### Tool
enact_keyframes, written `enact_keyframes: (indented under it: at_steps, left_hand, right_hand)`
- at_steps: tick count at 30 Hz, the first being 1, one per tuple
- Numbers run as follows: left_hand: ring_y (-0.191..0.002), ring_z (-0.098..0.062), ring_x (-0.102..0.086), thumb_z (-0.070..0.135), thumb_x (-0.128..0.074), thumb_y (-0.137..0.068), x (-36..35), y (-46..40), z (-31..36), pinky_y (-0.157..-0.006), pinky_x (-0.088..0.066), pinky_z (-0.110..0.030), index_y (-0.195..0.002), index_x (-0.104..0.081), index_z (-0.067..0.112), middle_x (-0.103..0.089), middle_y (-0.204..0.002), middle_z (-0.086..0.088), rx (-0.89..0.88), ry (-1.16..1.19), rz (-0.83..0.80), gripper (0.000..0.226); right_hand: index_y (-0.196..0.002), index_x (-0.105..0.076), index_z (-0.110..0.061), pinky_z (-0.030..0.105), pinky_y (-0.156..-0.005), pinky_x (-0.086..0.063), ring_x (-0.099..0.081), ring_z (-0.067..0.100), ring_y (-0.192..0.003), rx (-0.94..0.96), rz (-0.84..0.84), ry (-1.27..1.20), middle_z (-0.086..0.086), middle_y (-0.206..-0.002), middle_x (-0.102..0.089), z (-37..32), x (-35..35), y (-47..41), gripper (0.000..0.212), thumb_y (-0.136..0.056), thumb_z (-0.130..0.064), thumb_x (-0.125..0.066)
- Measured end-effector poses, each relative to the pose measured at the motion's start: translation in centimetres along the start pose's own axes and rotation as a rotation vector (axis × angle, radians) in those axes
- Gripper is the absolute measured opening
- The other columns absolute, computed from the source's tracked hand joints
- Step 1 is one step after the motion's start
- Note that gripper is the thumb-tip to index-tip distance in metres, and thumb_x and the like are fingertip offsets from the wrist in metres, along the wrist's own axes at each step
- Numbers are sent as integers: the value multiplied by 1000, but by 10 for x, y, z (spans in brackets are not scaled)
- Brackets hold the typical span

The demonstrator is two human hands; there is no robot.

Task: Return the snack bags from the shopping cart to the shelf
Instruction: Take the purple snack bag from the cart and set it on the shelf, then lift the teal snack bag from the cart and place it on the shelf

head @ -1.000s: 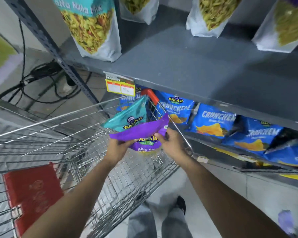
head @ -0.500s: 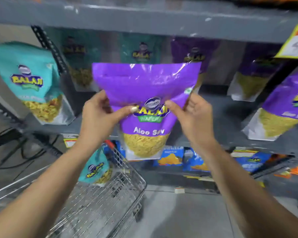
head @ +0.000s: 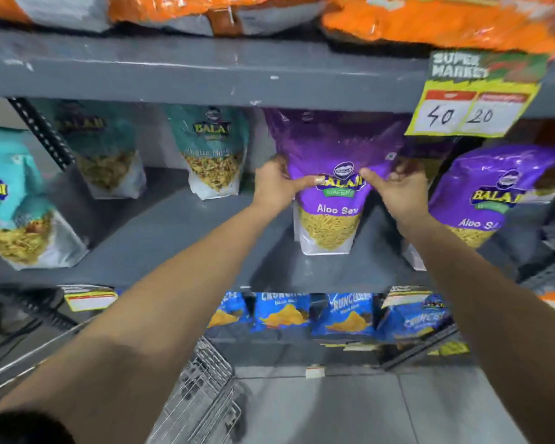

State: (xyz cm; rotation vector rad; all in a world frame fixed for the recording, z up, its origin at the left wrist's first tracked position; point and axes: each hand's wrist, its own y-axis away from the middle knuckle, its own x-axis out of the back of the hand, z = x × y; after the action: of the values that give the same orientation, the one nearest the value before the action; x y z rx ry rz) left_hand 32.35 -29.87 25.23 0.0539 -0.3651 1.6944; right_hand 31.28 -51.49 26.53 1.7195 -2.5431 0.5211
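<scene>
A purple Aloo Sev snack bag (head: 330,187) stands upright on the grey middle shelf (head: 161,241). My left hand (head: 277,184) grips its left edge, thumb across the front. My right hand (head: 398,187) holds its right edge the same way. The bag's base rests on the shelf board. Only a corner of the wire shopping cart (head: 202,389) shows at the bottom, under my left forearm; its contents are out of view.
Another purple Aloo Sev bag (head: 491,200) stands just right. Teal bags (head: 212,152) line the shelf at left. Blue chip packets (head: 340,315) fill the shelf below, orange bags (head: 430,20) the one above. A yellow price tag (head: 468,104) hangs top right.
I lifted the purple bag out of the cart, carried it up and forward, and set it on the middle shelf. The view swung up from the cart to the shelves.
</scene>
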Motion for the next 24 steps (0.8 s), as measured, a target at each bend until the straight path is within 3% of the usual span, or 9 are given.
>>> enact_keyframes:
  at_steps: [2, 5, 9, 11, 14, 16, 19, 21, 24]
  left_hand:
    - [-61, -12, -56, 36, -93, -50, -4, 3, -1, -58, -52, -28, -82, -49, 20, -62, -73, 1, 4, -4, 59, 57]
    - [-86, -19, -63, 39, -89, -53, 8, 22, -5, -83, -57, -38, -109, -43, 17, -60, -95, 1, -27, 78, 143, 76]
    - [-82, -15, -63, 31, -80, -72, 67, 88, -44, -83, -53, -26, -105, -47, 26, -63, -94, 4, -6, 115, 240, 47]
    - [-73, -3, -62, 17, -76, -79, 108, 137, -81, -76, -49, -16, -91, -53, 29, -64, -82, 5, 68, 96, 302, 29]
    - [-64, 2, -61, 5, -67, -85, 178, 217, -143, -71, -51, -20, -77, -57, 24, -65, -75, 2, 299, -8, 412, 23]
    - [-66, -3, -64, 3, -64, -86, 220, 267, -178, -69, -55, -17, -76, -58, 21, -66, -77, 2, 464, -100, 481, 22]
    - [-65, -11, -63, -3, -62, -85, 273, 318, -224, -64, -49, -8, -84, -60, 11, -67, -81, -7, 579, -260, 550, 14]
    - [-60, -2, -61, -3, -66, -81, 297, 336, -252, -62, -48, -8, -87, -60, 8, -67, -83, -9, 641, -322, 563, 14]
    - [-74, -2, -64, -3, -76, -73, 314, 344, -293, -59, -48, -5, -103, -51, 15, -62, -92, -3, 793, -234, 434, 43]
  right_hand:
    - [-75, -42, -28, 43, -77, -49, -48, 11, -60, 50, 106, 19, -8, -65, -50, 1, -4, 11, 45, -63, -31, -86]
    - [-118, -46, -12, 21, -102, -41, -57, 20, -105, 128, 251, 97, 7, -112, -59, -1, -12, 44, 69, -67, -41, -82]
    - [-112, -47, -6, 52, -96, -43, -52, 34, -105, 299, 295, 46, 23, -114, -51, 8, -45, 116, 52, -78, -33, -75]
    - [-108, -51, -6, 49, -92, -44, -53, 32, -103, 294, 110, 26, 19, -110, -54, 15, -76, 164, 39, -82, -28, -70]
    - [-88, -59, -16, 26, -80, -45, -58, 13, -87, 313, -311, 103, 1, -90, -61, 25, -132, 238, 11, -82, -15, -69]
    - [-81, -63, -12, 17, -70, -44, -57, 1, -71, 127, -702, 169, 3, -77, -64, 47, -175, 279, 11, -78, -8, -72]
    - [-91, -64, -10, 28, -68, -46, -52, -1, -58, -190, -1225, 322, 0, -69, -57, 85, -232, 322, 24, -72, -7, -79]
    - [-108, -62, -4, 25, -73, -47, -56, 5, -70, -255, -1398, 417, 4, -79, -58, 99, -260, 340, 39, -73, -7, -79]
    - [-124, -48, 2, 2, -59, -43, -63, 0, -84, -305, -1337, 326, 7, -99, -61, 110, -300, 348, 56, -73, 8, -72]
